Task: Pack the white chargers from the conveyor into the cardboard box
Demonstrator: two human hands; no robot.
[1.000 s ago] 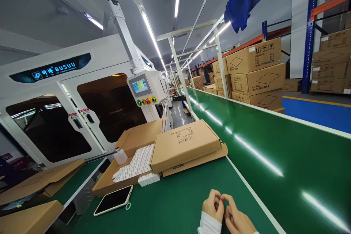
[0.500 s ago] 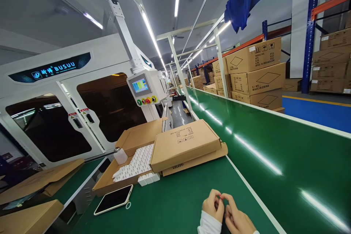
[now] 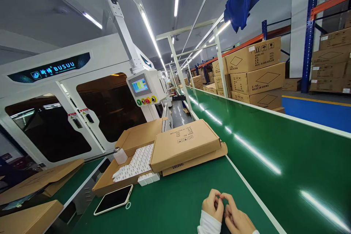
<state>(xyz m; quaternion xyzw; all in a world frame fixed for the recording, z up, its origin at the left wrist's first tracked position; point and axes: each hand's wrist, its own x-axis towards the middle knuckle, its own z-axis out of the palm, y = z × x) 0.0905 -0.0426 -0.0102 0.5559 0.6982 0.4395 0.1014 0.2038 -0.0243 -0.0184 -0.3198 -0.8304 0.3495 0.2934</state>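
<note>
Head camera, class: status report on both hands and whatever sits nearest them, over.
Left hand and right hand fingertips pinched together; anything held too small to tell. Both low over green bench. Phone lies left, flat cartons beyond, both apart.

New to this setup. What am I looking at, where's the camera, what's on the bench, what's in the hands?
There is one view, from a camera worn on a person's head, looking forward and down. No robot: the left hand and right hand are bare, fingertips pinched together over the green work surface. Whatever sits between the fingertips is too small to make out. To the left lies a phone, screen dark. Behind it an open cardboard tray holds rows of small white parts, with two closed flat cartons stacked beside it. On the right runs a long green conveyor belt; on the left stands a white enclosed machine with a touchscreen panel.
</note>
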